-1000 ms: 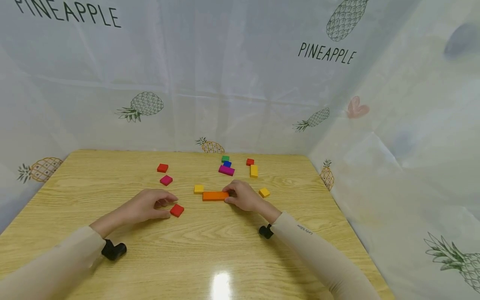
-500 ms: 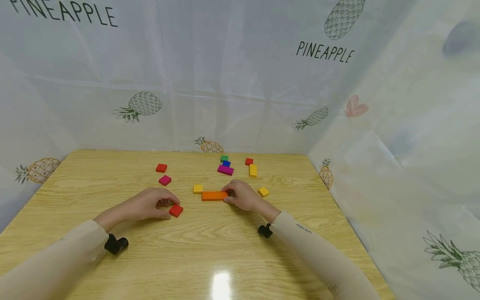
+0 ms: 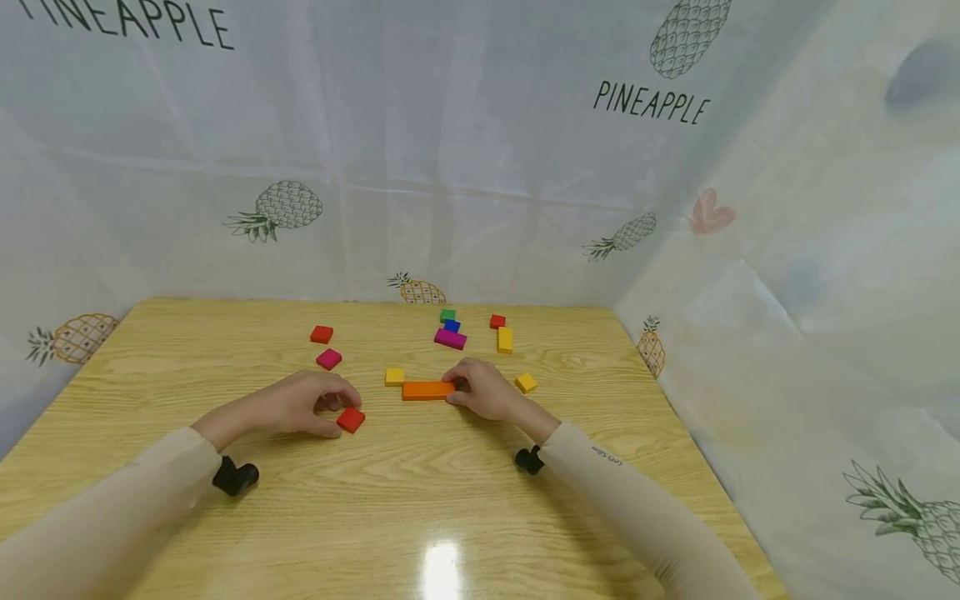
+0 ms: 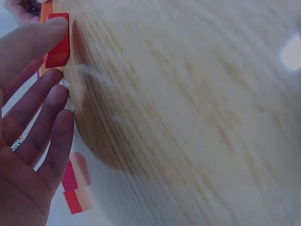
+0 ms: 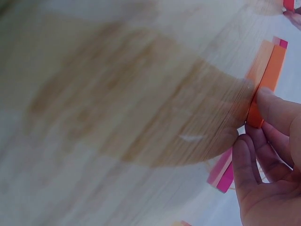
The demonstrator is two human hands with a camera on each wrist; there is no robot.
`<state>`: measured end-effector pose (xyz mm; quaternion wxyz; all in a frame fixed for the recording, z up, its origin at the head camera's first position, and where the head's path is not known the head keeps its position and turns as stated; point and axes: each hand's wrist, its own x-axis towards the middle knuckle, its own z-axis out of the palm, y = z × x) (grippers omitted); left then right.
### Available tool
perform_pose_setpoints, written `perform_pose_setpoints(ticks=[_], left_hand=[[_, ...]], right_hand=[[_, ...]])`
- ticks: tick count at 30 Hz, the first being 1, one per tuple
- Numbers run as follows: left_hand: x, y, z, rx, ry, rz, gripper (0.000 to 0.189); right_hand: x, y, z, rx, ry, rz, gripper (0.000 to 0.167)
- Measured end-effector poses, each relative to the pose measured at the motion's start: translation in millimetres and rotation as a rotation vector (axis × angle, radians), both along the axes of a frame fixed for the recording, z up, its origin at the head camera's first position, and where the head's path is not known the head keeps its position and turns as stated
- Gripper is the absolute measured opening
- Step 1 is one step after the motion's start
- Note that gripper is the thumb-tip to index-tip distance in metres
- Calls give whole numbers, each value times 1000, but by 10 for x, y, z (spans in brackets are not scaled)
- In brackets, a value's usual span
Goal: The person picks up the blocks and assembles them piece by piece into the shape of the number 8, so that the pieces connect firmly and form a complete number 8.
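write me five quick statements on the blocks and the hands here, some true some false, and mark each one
1. The left hand pinches a red block. True.
2. The right hand holds the long orange block at its middle. False: it grips one end, the one on the person's right.
3. A blue block lies between a green block and a magenta block. True.
4. The green block is nearer the person than the magenta block. False: it is farther away.
5. The orange block stands upright on its end. False: it lies lengthwise on the table.
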<state>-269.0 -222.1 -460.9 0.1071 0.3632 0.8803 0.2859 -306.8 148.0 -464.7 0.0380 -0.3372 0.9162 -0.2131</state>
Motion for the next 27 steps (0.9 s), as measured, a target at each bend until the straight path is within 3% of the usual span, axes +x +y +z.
perform_pose_setpoints(ticks=[6, 14, 27], left_hand=[[-6, 26, 25, -27, -6, -8, 40], [0, 55, 9, -45, 69, -40, 35], [-31, 83, 2, -29, 75, -52, 30]], right_hand=[[6, 4, 5, -4, -2, -1, 26], [4, -2, 14, 1, 3, 3, 25], [10, -6, 37, 11, -2, 5, 28]])
